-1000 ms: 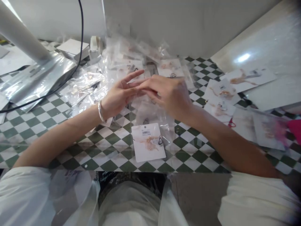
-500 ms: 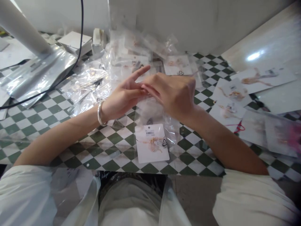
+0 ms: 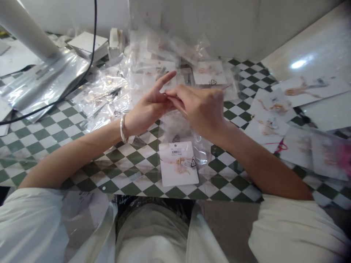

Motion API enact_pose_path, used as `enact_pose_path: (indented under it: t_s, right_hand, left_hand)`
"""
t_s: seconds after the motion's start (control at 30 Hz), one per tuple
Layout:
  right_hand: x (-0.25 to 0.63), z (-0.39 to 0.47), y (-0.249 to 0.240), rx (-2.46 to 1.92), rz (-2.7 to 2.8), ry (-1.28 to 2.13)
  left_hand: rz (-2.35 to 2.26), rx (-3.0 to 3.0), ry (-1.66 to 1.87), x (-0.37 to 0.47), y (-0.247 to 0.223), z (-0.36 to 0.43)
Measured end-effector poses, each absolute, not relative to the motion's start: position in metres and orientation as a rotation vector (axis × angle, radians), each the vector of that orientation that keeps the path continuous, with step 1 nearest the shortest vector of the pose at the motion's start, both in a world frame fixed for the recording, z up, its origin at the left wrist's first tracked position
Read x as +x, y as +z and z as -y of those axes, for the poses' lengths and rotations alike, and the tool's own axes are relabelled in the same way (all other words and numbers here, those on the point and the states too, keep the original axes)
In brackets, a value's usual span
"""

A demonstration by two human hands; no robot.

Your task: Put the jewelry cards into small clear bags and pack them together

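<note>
My left hand [image 3: 149,107], with a silver bangle [image 3: 123,128] at the wrist, has its thumb raised and its other fingers meeting those of my right hand. My right hand [image 3: 201,104] is closed in a pinch at the left fingers; what it holds is too small to make out. Below the hands, near the table's front edge, lies a white card [image 3: 178,175] with a barcode label and a gold-coloured piece of jewellery. Clear plastic bags [image 3: 177,128] lie just behind that card, partly under the hands.
Bagged cards [image 3: 210,72] pile up at the back against the wall. Shiny plastic sleeves [image 3: 52,80] and a black cable [image 3: 65,98] are at left. Jewellery cards [image 3: 276,104] and a red cord [image 3: 281,146] lie at right on the checkered table [image 3: 131,166].
My left hand has shifted slightly right, and the right fingers have moved a little against it. The whole view has shifted slightly.
</note>
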State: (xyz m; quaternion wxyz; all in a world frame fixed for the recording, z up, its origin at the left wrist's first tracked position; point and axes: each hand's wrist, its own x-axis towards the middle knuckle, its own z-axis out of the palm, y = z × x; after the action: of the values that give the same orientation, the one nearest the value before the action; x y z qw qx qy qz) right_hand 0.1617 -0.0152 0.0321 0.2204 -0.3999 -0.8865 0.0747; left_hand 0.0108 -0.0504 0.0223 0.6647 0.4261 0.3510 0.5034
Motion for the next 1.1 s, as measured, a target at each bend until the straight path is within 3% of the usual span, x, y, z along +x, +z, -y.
enact_pose_path:
  t_s: [0.27,0.47,0.8,0.93,1.1]
  right_hand:
    - [0.160,0.014,0.027,-1.181,2.360,0.315]
    - [0.158,0.016,0.025,-1.163,2.337,0.095]
    - [0.159,0.016,0.019,-1.082,2.171,0.189]
    - [0.165,-0.002,0.033,-0.937,1.936,0.339]
    - [0.189,-0.043,0.057,-0.987,1.586,0.278]
  left_hand:
    - [-0.844,1.155,1.144,0.012,0.017,0.051]
    - [-0.829,1.204,1.137,0.010,0.018,0.047]
    - [-0.841,1.155,1.101,0.019,0.036,0.047]
    - [-0.901,1.067,1.079,0.013,0.028,0.046]
    - [-0.810,1.065,1.092,0.003,0.016,0.043]
